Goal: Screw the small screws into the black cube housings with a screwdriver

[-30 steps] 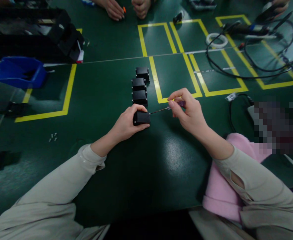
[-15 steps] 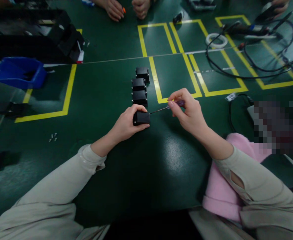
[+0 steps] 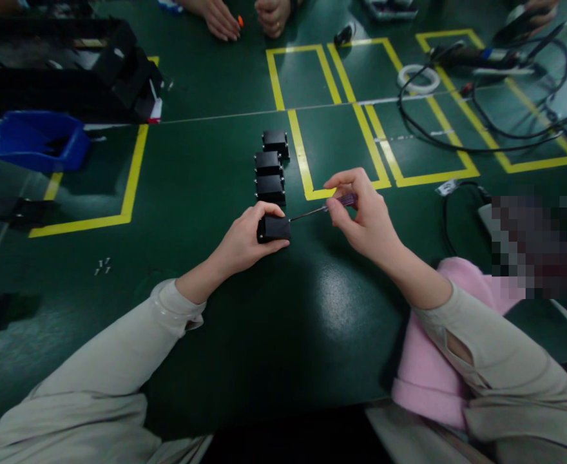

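My left hand is closed round a small black box, thumb on its near side and fingers on the far side. A screwdriver with a purplish handle is pinched in my right hand. Its thin shaft points left, and the tip meets the box's right side at a corner. Beyond the held box stand more black boxes in a row, with small bright screws at their ends. Several loose screws lie on the green table to the left.
A blue bin and a large black case stand at the left. Another person's hands rest at the far edge. Cables, a white ring and a pink cloth lie on the right. Yellow tape marks rectangles.
My right hand's fingers have shifted slightly on the screwdriver handle, which looks a little turned. The box and my left hand stay put.
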A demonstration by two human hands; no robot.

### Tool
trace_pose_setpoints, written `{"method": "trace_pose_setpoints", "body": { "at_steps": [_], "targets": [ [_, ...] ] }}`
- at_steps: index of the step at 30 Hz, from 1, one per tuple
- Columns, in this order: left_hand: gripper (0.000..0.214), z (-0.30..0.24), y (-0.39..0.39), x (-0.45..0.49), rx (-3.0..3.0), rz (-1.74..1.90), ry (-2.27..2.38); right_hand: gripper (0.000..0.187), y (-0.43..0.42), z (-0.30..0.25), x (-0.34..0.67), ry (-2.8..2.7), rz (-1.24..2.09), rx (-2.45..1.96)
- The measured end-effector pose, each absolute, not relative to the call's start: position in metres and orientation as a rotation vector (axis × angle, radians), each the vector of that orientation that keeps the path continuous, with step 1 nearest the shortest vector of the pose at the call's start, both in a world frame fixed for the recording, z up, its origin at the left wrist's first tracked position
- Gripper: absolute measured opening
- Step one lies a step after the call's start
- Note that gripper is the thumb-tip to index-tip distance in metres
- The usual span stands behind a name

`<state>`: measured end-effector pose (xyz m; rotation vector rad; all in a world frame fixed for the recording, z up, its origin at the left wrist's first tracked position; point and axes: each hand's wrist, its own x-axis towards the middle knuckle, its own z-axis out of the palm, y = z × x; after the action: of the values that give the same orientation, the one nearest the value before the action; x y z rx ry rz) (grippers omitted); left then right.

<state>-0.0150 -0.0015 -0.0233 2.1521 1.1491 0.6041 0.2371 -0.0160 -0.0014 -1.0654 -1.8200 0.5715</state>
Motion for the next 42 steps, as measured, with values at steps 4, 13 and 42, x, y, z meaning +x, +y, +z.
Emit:
{"method": "trace_pose_setpoints", "body": {
  "at_steps": [4, 13, 42],
  "targets": [
    [0.042, -0.0233, -0.0012, -0.0147, 2.144, 0.598, 1.156, 0.009, -0.0161, -0.0007, 0.2366, -1.805, 0.613, -1.062],
    [0.042, -0.0231, -0.0013, -0.0145, 2.143, 0.599, 1.158, 0.009, -0.0154, -0.0022, 0.2369, -1.821, 0.575, -1.051],
    [0.041, -0.0221, -0.001, -0.0137, 2.144, 0.602, 1.159, 0.014, -0.0161, -0.0019, 0.2367, -1.841, 0.612, -1.042]
  ]
}}
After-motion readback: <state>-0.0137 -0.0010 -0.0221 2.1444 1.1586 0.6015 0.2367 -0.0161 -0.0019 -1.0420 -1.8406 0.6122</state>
